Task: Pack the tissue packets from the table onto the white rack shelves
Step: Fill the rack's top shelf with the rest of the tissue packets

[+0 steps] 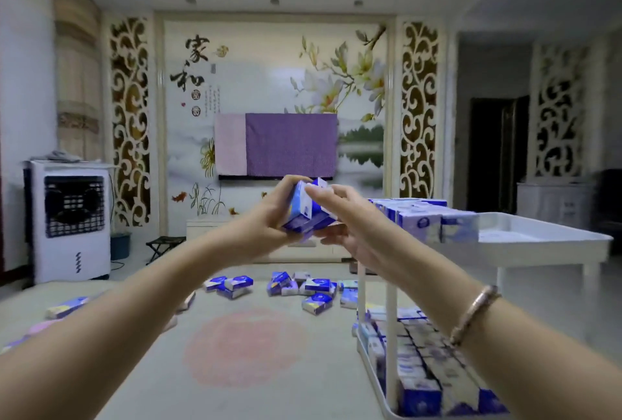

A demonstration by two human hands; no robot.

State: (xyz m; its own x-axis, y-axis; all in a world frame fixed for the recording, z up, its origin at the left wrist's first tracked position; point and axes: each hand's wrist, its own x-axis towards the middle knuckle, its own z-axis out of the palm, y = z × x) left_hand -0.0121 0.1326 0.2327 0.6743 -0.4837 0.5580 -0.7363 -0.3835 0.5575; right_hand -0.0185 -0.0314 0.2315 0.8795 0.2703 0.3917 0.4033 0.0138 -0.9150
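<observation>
A: What is closest to us?

B: The white rack (387, 335) at the right. Its low shelf (377, 382) is full of blue tissue packets (420, 392), packed in rows up to the near edge.

A: And the hands?

B: Both are held up in front, over the table (235, 369). The left hand (266, 217) has its fingers curled around a little bunch of blue packets (309, 214). The right hand (340, 221) pinches the same bunch from the other side, thumb below and fingers on top. I cannot tell how many packets are in the bunch.

A: So what step is this?

B: I think the bunch is being squared up so it can go on the rack.

A: Where should it go next?

B: The top shelf (538, 234) has a row of packets (434, 221) along its left edge, and the right part looks bare. The hands need to swing right and set the bunch down next to that row, standing up straight.

A: What could get in the way?

B: The raised rim of the top shelf. The bunch has to go over it. The standing row could tip too.

A: Is much work left?

B: Yes. Loose packets (303, 288) lie near the far edge of the table, and a few more (67, 307) near the left edge.

A: And far away?

B: A white cooler fan (67, 221) by the left wall, and a purple cloth (289, 145) hanging on the painted wall.
</observation>
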